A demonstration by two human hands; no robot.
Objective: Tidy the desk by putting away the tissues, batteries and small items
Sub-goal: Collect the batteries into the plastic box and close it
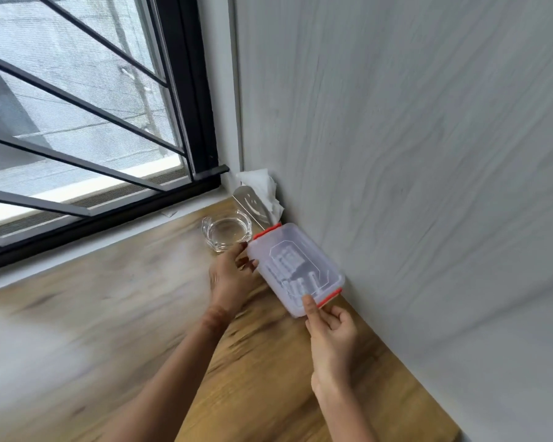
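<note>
A translucent plastic box (296,266) with its lid on sits at the far right of the wooden worktop (109,314), its long right side close against the grey wood-grain wall (428,154). One red clip (266,230) sits on its far short end and another red clip (330,296) on its near end. Through the cloudy lid several cylindrical batteries (297,279) show, lying inside the box; their number is hard to tell.

Both hands are on the box. The left hand (230,279) comes in from the left, and its fingers (248,261) curl against the box's left edge, gripping it there. The right hand (331,333) holds the near corner: its thumb lies flat on the lid just beside the near red clip, and its other fingers (340,317) are curled in below that end, so that the corner is pinched between them.

Just beyond the left hand, a clear glass ashtray (224,232) stands on the worktop, close to the box's far left corner. Behind it, in the corner where wall and window (77,106) meet, a shiny metal tissue holder (249,207) with a smiling face cut into it stands upright, and white tissues (262,186) stick up out of it, crumpled. The near left part of the worktop is blurred.
</note>
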